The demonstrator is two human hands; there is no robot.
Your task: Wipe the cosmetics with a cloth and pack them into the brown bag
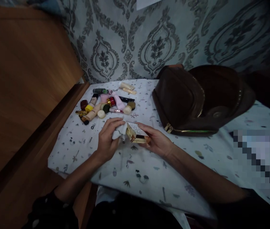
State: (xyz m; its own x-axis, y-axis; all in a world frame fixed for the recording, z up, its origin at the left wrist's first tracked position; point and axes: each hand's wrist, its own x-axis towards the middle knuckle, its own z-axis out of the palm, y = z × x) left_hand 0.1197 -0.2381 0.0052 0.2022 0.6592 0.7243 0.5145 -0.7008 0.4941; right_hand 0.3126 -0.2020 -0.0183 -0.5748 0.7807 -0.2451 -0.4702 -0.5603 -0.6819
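Just above the patterned cloth, my right hand grips a gold compact case with a glittery silver top. My left hand is closed around a crumpled white wipe, which lies against the left side of the case. Fingers of both hands hide parts of the case's edges. Beyond my hands, a loose group of cosmetics lies on the cloth, among them a pink tube, a red jar with a gold band and a small cream-coloured round pot.
A large brown bag with its zip undone stands on the right of the cloth-covered table. A wooden cabinet rises on the left. Patterned wallpaper covers the wall behind. The right edge holds a blurred-out patch.
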